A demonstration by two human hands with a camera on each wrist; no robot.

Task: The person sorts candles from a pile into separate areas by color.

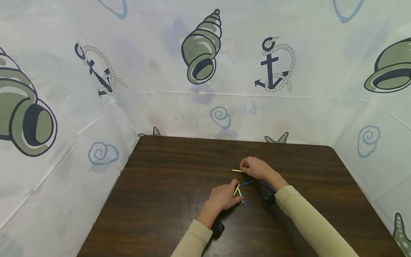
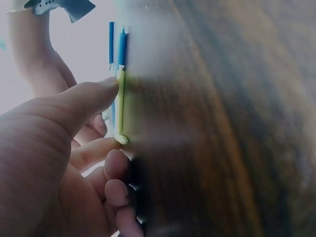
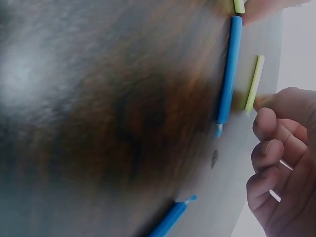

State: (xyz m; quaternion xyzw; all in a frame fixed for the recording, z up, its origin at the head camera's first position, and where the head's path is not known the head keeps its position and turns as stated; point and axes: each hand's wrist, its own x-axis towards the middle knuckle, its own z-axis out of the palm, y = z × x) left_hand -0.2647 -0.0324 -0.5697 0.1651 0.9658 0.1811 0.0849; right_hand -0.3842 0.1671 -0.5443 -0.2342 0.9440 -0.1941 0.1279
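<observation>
In the head view, the table (image 1: 160, 185) is showing dark, streaky wood grain, and behind it a pale, creased cloth (image 1: 144, 64) is hanging, printed with shells and anchors. Thin, straight sticks are lying on the wood. The right hand (image 1: 255, 168), its fingers curling, is pinching the right end of the far yellow stick (image 1: 236, 170), which is pointing side to side, away from the fingertips. Between the hands, the middle blue stick (image 1: 247, 182) is running nearly sideways; the right blue stick (image 1: 268, 187) is slanting under the right wrist. The left hand (image 1: 223, 197) is spreading thumb and forefinger about the left yellow stick (image 1: 236, 191) and right yellow stick (image 1: 239, 191), which are converging toward their far ends. The lower blue stick (image 1: 245, 204) is pointing toward the near edge, just beside the thumb.

In the left wrist view, that thumb is touching one end of a smooth yellow stick, and the forefinger is meeting its bent tip; the long axis is standing upright in view. Whether the hand is gripping or only steadying, I cannot tell.

In the right wrist view, the far yellow stick is slanting steeply, its lower end touching the thumb. Two rounded blue sticks are showing thin, pale, wick-like tips.
</observation>
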